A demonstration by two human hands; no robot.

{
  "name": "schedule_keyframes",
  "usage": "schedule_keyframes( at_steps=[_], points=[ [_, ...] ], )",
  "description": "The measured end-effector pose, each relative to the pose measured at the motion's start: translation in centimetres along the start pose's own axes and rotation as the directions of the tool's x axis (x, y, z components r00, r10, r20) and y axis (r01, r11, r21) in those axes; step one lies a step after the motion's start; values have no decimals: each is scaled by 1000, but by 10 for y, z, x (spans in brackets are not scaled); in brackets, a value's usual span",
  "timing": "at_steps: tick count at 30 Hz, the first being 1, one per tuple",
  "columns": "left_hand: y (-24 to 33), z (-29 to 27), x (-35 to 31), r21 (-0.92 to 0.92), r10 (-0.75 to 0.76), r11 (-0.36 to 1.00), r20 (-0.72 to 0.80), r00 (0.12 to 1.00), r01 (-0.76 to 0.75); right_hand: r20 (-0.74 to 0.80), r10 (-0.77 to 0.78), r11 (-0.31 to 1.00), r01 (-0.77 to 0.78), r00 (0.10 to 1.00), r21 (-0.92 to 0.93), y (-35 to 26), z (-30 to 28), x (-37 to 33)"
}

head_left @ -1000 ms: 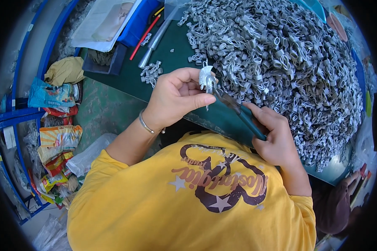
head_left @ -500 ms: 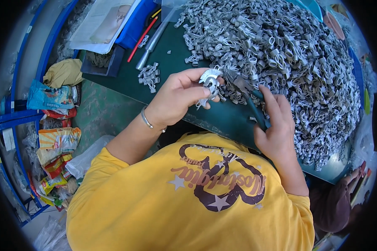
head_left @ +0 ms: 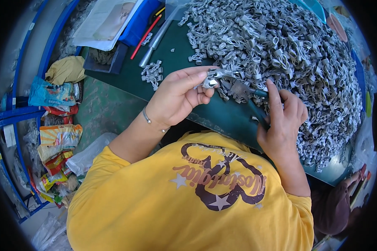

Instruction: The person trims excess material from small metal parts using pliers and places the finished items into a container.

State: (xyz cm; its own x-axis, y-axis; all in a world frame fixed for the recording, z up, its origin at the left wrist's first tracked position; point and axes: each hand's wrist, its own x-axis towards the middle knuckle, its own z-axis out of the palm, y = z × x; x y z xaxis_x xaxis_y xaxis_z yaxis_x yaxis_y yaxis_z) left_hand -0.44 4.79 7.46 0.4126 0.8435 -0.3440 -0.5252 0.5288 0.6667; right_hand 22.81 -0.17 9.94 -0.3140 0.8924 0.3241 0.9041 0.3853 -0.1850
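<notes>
Between the thumb and fingers of my left hand (head_left: 174,94) is a shiny silver metal piece (head_left: 212,79), turned so that its full shape cannot be made out. My right hand (head_left: 284,123) grips dark-green-handled pliers (head_left: 241,90), with the handles spread apart. The jaws point left and lie close to the metal piece; whether they touch it I cannot tell. Just beyond both hands rises a big heap of small silver metal links (head_left: 255,46), looped and ribbed at their ends. A little cluster of the same links (head_left: 152,75) lies left of my left hand.
On the green table (head_left: 132,79) lie a red pencil (head_left: 145,37) and a tapered metal rod (head_left: 155,44). A dark bin (head_left: 102,60), a blue box (head_left: 134,31) and papers (head_left: 104,25) stand far left. Left are shelves with colourful bags (head_left: 54,93); at right, another person's dark sleeve (head_left: 333,207).
My left hand has turned the metal piece, so its crested, helmet-like side no longer shows. My right hand and the pliers have shifted slightly right, the pliers tilting flatter.
</notes>
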Motion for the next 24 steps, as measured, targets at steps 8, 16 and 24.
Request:
schedule_keyframes(
  at_steps=[8, 16, 24],
  points=[
    [-7, 7, -2, 115, -139, 985, 92, 986, 128, 207, 217, 384, -278, 954, 880, -15, 12, 23],
    [-17, 20, -12, 542, 58, 831, 132, 990, -121, 284, 199, 345, -339, 938, 875, -13, 20, 29],
    [-24, 7, -7, 828, 341, 138, 476, 811, -544, 387, 118, 239, -405, 914, 883, -8, 24, 25]
  ],
)
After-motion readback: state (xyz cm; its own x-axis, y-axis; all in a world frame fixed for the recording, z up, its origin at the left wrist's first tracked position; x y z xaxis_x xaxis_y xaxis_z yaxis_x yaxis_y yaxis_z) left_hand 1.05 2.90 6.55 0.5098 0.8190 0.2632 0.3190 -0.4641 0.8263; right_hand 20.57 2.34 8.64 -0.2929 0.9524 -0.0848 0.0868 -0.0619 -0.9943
